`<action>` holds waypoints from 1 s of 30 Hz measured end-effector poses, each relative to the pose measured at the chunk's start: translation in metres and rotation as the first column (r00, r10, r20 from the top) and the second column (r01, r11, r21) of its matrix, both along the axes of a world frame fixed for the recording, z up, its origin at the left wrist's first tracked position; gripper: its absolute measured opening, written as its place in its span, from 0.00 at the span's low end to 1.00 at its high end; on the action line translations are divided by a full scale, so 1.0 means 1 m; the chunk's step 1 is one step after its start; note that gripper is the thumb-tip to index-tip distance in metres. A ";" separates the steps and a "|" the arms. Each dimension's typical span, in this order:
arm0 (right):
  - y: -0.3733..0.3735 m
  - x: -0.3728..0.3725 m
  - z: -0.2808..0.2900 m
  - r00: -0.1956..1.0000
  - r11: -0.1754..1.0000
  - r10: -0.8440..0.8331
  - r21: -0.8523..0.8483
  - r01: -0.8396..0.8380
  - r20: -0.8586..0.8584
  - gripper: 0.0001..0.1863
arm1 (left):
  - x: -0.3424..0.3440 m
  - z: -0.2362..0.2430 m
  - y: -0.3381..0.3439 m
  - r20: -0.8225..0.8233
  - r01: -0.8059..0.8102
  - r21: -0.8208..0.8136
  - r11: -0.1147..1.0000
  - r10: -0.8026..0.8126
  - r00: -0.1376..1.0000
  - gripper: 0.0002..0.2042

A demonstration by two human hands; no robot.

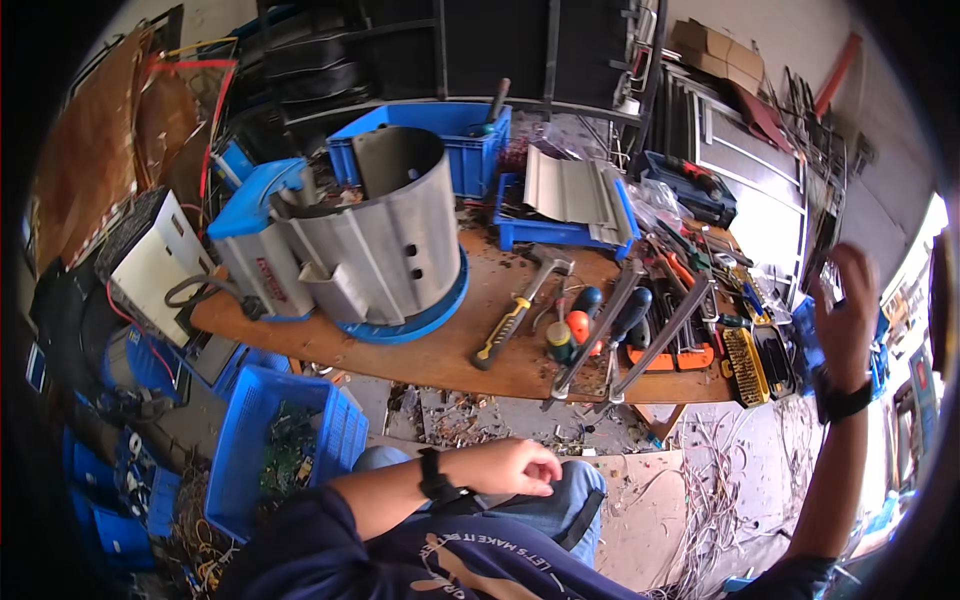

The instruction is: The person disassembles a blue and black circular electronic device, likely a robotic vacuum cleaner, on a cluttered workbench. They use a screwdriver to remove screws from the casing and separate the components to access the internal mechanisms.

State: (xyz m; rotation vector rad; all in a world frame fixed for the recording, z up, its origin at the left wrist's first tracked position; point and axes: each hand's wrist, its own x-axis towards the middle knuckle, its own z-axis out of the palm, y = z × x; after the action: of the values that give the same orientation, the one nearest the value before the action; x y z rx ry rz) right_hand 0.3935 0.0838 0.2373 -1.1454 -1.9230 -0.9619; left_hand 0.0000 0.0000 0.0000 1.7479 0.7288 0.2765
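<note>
My left hand (515, 466) rests loosely curled on my knee above the blue jeans, holding nothing, a black watch on its wrist. My right hand (848, 318) is raised at the right, fingers spread and empty, beside the right end of the wooden workbench (440, 350), close to a yellow-and-black tool case (745, 365). On the bench lie a hammer with a yellow-black handle (520, 308), several screwdrivers (575, 330) and long metal bars (655, 340). A grey metal drum on a blue base (385, 240) lies tilted at the bench's left.
A blue crate (285, 450) of scrap stands on the floor at my left. Another blue crate (460, 135) and a blue tray with a grey panel (570, 200) sit at the bench's back. A white box (150, 260) is at the left. Wires litter the floor (710, 480).
</note>
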 end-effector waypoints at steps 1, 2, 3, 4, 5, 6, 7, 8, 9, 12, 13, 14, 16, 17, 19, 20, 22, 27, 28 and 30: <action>0.002 -0.007 0.022 1.000 0.995 0.016 0.098 -0.018 0.018 0.11 | 0.014 -0.003 0.003 0.034 0.012 0.044 0.999 -0.013 0.999 0.15; 0.013 -0.002 0.031 0.985 0.991 0.067 0.127 -0.047 -0.160 0.12 | 0.023 -0.002 0.004 0.069 -0.004 0.042 0.999 0.001 0.998 0.15; -0.005 -0.005 0.018 0.904 0.978 0.094 0.208 -0.005 -0.418 0.13 | -0.016 0.015 0.004 -0.015 0.034 0.106 0.994 -0.032 0.999 0.15; -0.010 -0.008 0.015 0.690 0.961 0.264 0.247 -0.126 -0.673 0.15 | -0.018 0.015 -0.001 0.013 0.016 0.124 0.992 -0.018 1.000 0.15; -0.016 -0.017 0.004 0.567 0.958 0.270 0.278 -0.075 -0.778 0.18 | -0.020 0.016 -0.007 0.037 -0.003 0.140 0.990 -0.002 0.999 0.15; -0.019 -0.008 -0.011 0.543 0.931 0.358 0.333 -0.149 -0.760 0.17 | -0.022 0.016 -0.011 0.081 -0.014 0.135 0.991 0.003 0.997 0.14; -0.031 -0.032 -0.028 0.443 0.912 0.410 0.345 -0.223 -0.797 0.14 | -0.032 0.018 -0.014 0.081 -0.076 0.187 0.979 0.062 0.995 0.14; -0.041 -0.057 -0.048 0.327 0.884 0.451 0.365 -0.292 -0.830 0.10 | -0.046 0.019 -0.018 0.083 -0.141 0.233 0.962 0.125 0.989 0.14; -0.053 -0.082 -0.067 0.209 0.851 0.480 0.395 -0.347 -0.852 0.07 | -0.060 0.020 -0.021 0.090 -0.202 0.276 0.940 0.184 0.979 0.13; -0.091 -0.141 -0.123 0.334 0.846 0.405 0.210 -0.490 -0.851 0.06 | -0.102 0.018 -0.031 0.211 -0.530 0.214 0.820 0.491 0.845 0.09; -0.101 -0.145 -0.141 0.417 0.799 0.412 0.101 -0.593 -0.810 0.06 | -0.112 0.016 -0.032 0.251 -0.638 0.198 0.744 0.591 0.767 0.08; -0.113 -0.154 -0.155 0.366 0.747 0.360 0.030 -0.664 -0.858 0.06 | -0.119 0.015 -0.029 0.305 -0.733 0.211 0.647 0.669 0.678 0.07; -0.129 -0.178 -0.179 0.309 0.606 0.184 -0.140 -0.783 -0.933 0.06 | -0.146 0.009 -0.031 0.387 -0.865 0.288 0.410 0.777 0.497 0.07; -0.131 -0.187 -0.189 0.306 0.536 0.141 -0.188 -0.823 -0.941 0.06 | -0.160 0.003 -0.026 0.446 -0.892 0.369 0.262 0.792 0.417 0.08; -0.126 -0.199 -0.208 0.387 0.500 0.134 -0.275 -0.821 -0.912 0.06 | -0.184 0.011 -0.022 0.467 -0.893 0.448 0.045 0.839 0.277 0.09; -0.125 -0.207 -0.209 0.422 0.481 0.157 -0.304 -0.822 -0.893 0.06 | -0.197 0.012 -0.016 0.500 -0.895 0.445 -0.040 0.840 0.210 0.10; -0.118 -0.227 -0.211 0.476 0.440 0.211 -0.351 -0.826 -0.854 0.05 | -0.223 0.018 -0.006 0.546 -0.850 0.484 -0.208 0.831 0.107 0.14; -0.096 -0.286 -0.198 0.518 0.280 0.297 -0.446 -0.850 -0.802 0.06 | -0.266 0.029 0.016 0.520 -0.909 0.368 -0.196 0.854 0.026 0.14; -0.092 -0.298 -0.199 0.514 0.243 0.303 -0.457 -0.856 -0.802 0.06 | -0.279 0.023 0.021 0.524 -0.914 0.359 -0.190 0.851 0.029 0.13; -0.086 -0.316 -0.203 0.512 0.187 0.312 -0.477 -0.859 -0.800 0.06 | -0.294 0.016 0.031 0.529 -0.921 0.342 -0.185 0.848 0.027 0.11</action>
State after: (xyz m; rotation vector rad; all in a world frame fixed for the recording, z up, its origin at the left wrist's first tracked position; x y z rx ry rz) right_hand 0.0772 -0.0021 0.0348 -0.7312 -2.0271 0.9175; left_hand -0.2937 0.0313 0.0159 1.3412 1.9618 1.8808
